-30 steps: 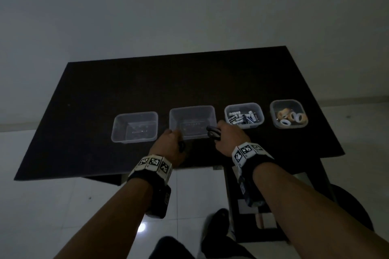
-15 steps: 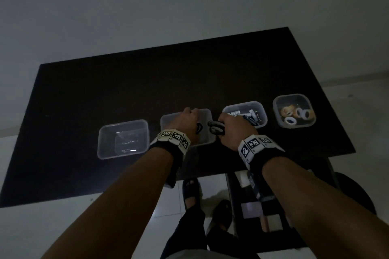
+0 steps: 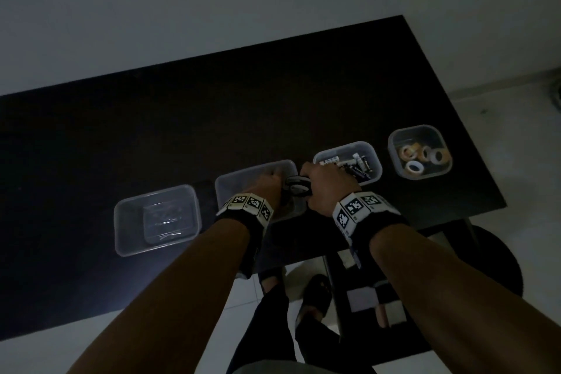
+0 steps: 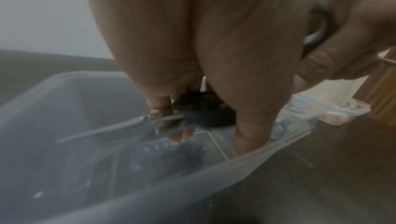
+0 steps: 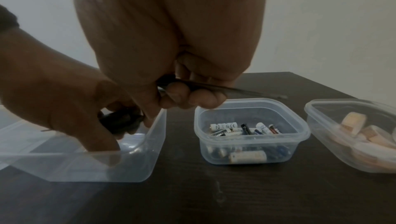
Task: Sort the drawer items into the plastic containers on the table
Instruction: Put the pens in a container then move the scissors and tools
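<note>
Both hands have moved forward from the worktop edge: the left hand now lowers scissors into the second container, while the right hand grips another pair beside it.

A dark bench stands against a plain pale wall. Below its near edge, a white tiled floor and dark sandals show.

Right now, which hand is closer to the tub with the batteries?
Right. The right hand hangs just above the battery tub's near-left rim, holding scissors. The left hand is over the neighbouring clear tub, farther left.
</note>
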